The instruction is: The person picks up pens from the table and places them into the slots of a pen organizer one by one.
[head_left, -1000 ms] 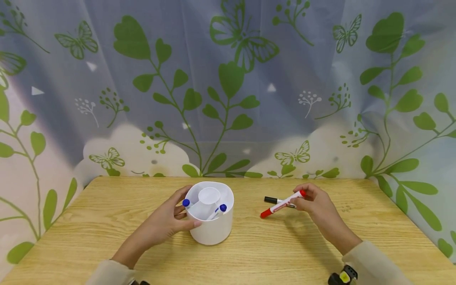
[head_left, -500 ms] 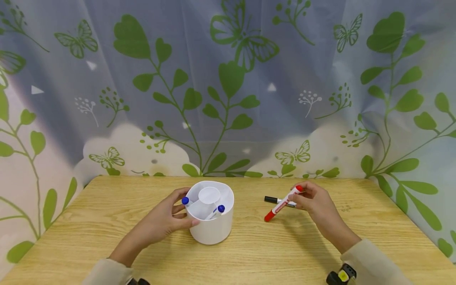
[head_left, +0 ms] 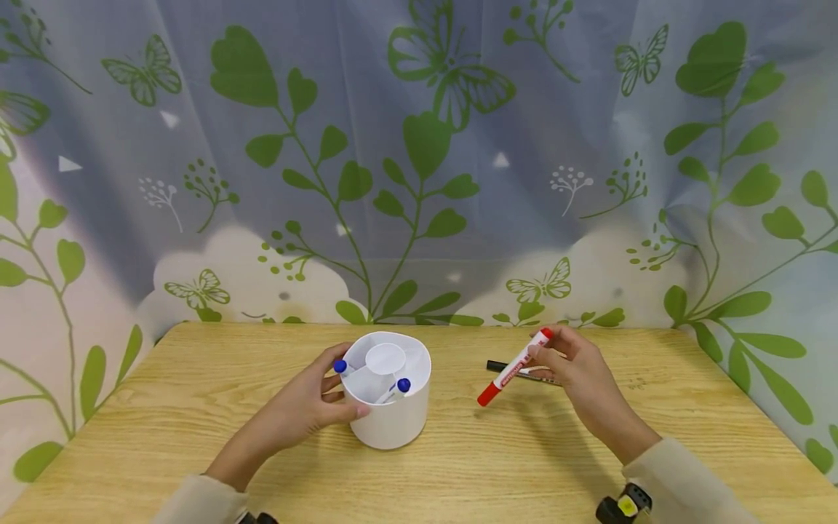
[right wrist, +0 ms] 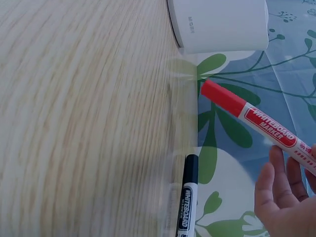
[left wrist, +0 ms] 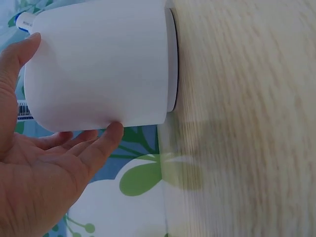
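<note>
One red marker (head_left: 514,368) slants, pinched in the right hand (head_left: 583,375).

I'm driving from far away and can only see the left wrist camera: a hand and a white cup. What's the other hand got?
Observer: The right hand holds a red marker.
Operator: Ooh! Is there another marker on the table?
Observer: Yes, a black marker lies there, partly hidden in the head view.
Operator: And what's in the middle of the cup?
Observer: A round white part, seen from above in the head view.
</note>
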